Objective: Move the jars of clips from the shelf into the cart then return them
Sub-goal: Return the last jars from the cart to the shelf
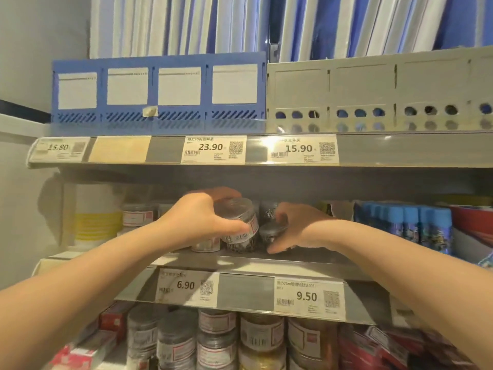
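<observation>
Both my hands reach into the middle shelf. My left hand grips a clear jar of clips, tilted, with a white and red label, just above the shelf surface. My right hand grips a second, smaller jar of clips right beside the first one, low on the shelf. More jars stand further back on the same shelf, partly hidden by my hands. No cart is in view.
The upper shelf carries a blue file holder and a grey one. Blue-capped bottles stand at the right of the middle shelf. Several jars and red boxes fill the lower shelf. Price tags line the shelf edges.
</observation>
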The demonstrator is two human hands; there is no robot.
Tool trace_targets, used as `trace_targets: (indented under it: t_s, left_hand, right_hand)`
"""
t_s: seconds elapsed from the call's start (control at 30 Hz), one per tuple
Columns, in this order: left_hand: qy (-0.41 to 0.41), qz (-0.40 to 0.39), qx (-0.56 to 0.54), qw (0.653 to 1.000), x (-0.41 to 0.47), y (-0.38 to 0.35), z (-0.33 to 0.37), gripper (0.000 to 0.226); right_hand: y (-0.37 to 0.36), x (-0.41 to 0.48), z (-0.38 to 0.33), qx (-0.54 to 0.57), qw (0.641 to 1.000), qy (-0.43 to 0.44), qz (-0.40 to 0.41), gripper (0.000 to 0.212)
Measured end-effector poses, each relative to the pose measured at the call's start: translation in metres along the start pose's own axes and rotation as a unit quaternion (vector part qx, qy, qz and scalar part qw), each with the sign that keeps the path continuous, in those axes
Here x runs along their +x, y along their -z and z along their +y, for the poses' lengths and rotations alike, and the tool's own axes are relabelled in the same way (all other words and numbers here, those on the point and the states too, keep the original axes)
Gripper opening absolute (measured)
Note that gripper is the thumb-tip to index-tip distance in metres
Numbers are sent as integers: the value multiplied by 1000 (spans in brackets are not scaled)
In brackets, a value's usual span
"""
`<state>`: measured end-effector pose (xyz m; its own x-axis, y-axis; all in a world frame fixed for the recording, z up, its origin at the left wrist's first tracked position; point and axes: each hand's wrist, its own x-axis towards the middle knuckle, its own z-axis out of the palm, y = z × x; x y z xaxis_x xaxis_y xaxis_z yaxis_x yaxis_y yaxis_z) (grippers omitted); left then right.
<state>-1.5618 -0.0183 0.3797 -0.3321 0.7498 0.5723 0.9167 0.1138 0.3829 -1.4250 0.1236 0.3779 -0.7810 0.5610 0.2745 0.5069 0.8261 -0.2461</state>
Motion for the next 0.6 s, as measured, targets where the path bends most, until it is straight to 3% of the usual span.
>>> trace_targets:
  t_s: [0.27, 0.6]
  left_hand:
    - [-14, -16, -42, 999, 8, 5, -3, 57]
    - [-52, -37, -23, 998, 10, 2, 5, 58]
  right_hand:
    - [-10, 6, 5, -18, 1000, -13, 21, 52]
    - [-3, 6, 15, 50, 997, -21, 55, 51]
